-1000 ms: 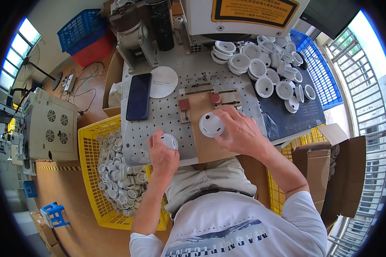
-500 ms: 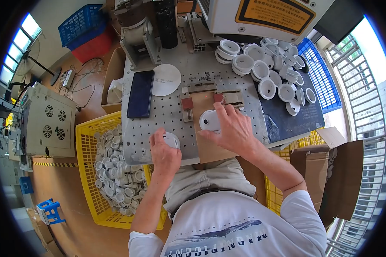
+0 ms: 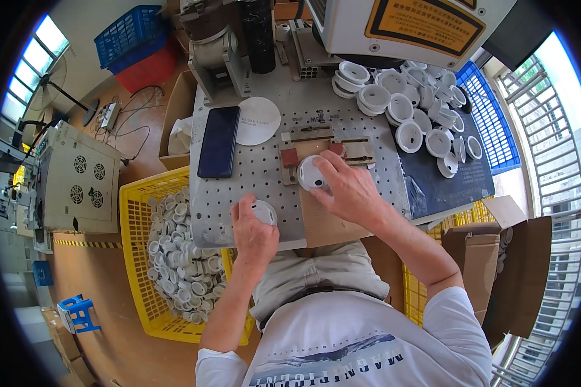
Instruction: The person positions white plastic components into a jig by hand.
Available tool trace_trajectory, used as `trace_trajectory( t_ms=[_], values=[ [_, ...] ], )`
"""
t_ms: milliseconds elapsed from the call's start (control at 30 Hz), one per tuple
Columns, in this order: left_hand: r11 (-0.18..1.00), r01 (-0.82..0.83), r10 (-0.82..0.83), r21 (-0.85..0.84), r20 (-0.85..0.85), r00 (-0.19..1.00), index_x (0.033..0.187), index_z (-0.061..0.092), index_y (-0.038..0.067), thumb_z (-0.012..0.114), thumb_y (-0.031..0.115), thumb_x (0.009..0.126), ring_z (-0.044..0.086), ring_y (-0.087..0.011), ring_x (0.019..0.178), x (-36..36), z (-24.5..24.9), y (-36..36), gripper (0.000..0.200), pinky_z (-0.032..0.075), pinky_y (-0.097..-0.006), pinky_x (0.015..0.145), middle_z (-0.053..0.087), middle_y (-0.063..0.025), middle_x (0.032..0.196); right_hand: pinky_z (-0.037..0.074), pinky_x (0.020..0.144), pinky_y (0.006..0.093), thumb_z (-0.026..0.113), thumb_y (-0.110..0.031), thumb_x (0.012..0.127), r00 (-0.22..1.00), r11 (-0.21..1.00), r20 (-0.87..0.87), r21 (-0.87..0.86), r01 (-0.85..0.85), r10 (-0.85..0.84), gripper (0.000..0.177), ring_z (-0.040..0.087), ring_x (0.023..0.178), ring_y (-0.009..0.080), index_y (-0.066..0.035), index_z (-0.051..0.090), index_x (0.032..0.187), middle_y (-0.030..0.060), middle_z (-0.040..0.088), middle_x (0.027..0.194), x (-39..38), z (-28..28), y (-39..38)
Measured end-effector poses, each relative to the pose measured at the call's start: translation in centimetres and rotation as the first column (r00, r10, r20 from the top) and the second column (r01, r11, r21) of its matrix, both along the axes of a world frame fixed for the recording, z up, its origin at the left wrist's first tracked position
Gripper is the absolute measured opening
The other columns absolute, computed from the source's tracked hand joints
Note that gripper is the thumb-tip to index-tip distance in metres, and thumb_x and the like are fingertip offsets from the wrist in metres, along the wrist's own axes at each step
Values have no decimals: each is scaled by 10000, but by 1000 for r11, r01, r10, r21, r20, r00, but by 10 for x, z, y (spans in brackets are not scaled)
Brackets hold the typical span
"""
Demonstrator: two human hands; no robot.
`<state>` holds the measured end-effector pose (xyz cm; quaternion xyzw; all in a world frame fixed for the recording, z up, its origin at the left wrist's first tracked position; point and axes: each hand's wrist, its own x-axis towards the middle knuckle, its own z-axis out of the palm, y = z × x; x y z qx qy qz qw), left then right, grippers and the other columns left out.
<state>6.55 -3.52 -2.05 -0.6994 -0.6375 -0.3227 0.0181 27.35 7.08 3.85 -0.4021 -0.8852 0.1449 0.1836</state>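
The right hand lies at the centre of the frame with its fingers closed over a round white domed plastic cover, gripping it from the right side and from above. The cover sits on a brown cardboard sheet and touches the lower edge of a grey metal fixture with two red blocks, just right of the left red block. The left hand, lower and further left, has its fingers curled around a smaller round white plastic cap, holding it against the perforated grey metal surface near that surface's lower edge. The two hands are near each other but apart.

Left of the fixture a black smartphone lies flat on the surface, and a thin white round disc lies just beside its upper right corner. In the upper right of the frame a heap of white plastic cup-shaped parts covers a dark mat, below a white machine housing with a yellow label. At the lower left a yellow plastic crate stands on the floor, filled with many small white parts. A blue plastic crate sits in the upper left corner, and an open brown cardboard box stands at the right edge
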Motion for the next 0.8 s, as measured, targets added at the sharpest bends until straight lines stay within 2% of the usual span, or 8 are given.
trace_trajectory(
  t_ms=[133, 233, 300, 400, 533, 733, 800],
  values=[
    [1000, 20, -20, -3, -18, 1000, 725, 618, -90, 665, -87, 507, 523, -429, 1019, -2, 1, 0, 223, 441, -493, 865, 521, -229, 1166, 558, 686, 458, 713, -238, 828, 999, 999, -4, 14, 34, -34, 481, 682, 811, 384, -26, 509, 1208, 221, 539, 1300, -3, -7, 6],
    [998, 13, -16, -68, -37, 999, 737, 668, -62, 737, -29, 542, 499, -443, 1065, -3, -3, -1, 210, 437, -491, 895, 497, -240, 1230, 561, 692, 457, 715, -223, 825, 999, 999, -11, 1, 47, -47, 478, 683, 822, 387, -22, 511, 1208, 227, 530, 1326, -5, -9, 9],
    [1000, 8, -8, -15, -3, 1000, 724, 620, -90, 663, -82, 503, 520, -435, 1022, -1, 0, 1, 225, 439, -501, 860, 521, -231, 1169, 564, 693, 460, 717, -210, 822, 998, 998, -21, -1, 60, -60, 472, 684, 825, 387, -15, 515, 1201, 226, 542, 1308, -7, -11, 13],
    [1000, -4, 4, -3, 20, 1000, 721, 618, -91, 662, -81, 500, 521, -435, 1021, 0, -2, 1, 226, 438, -501, 862, 522, -231, 1171, 556, 736, 452, 732, -224, 816, 994, 994, -3, -29, 110, -110, 472, 678, 861, 373, -32, 556, 1209, 194, 547, 1344, -12, -7, 18],
    [1000, 2, -1, -8, 16, 1000, 726, 618, -95, 661, -84, 503, 523, -436, 1018, 0, 0, 1, 227, 439, -501, 865, 525, -231, 1169, 559, 725, 449, 746, -231, 807, 991, 991, 20, -30, 133, -133, 492, 682, 853, 364, -28, 556, 1213, 193, 561, 1335, -15, -11, 21],
    [999, 33, -33, 17, -39, 999, 740, 619, -100, 654, -93, 516, 527, -435, 1016, 0, 3, 0, 226, 443, -493, 867, 531, -233, 1168, 565, 688, 438, 771, -259, 800, 973, 972, 16, -31, 232, -232, 528, 682, 831, 365, -51, 537, 1226, 172, 482, 1376, -17, -8, 13],
    [1000, 18, -18, 22, -19, 1000, 722, 615, -103, 653, -90, 528, 530, -434, 1017, -1, -1, 0, 198, 445, -491, 873, 533, -237, 1178, 568, 683, 438, 793, -298, 785, 957, 960, -79, 19, 280, -278, 576, 680, 834, 361, -69, 522, 1239, 172, 418, 1392, -13, -11, 11]
  ],
)
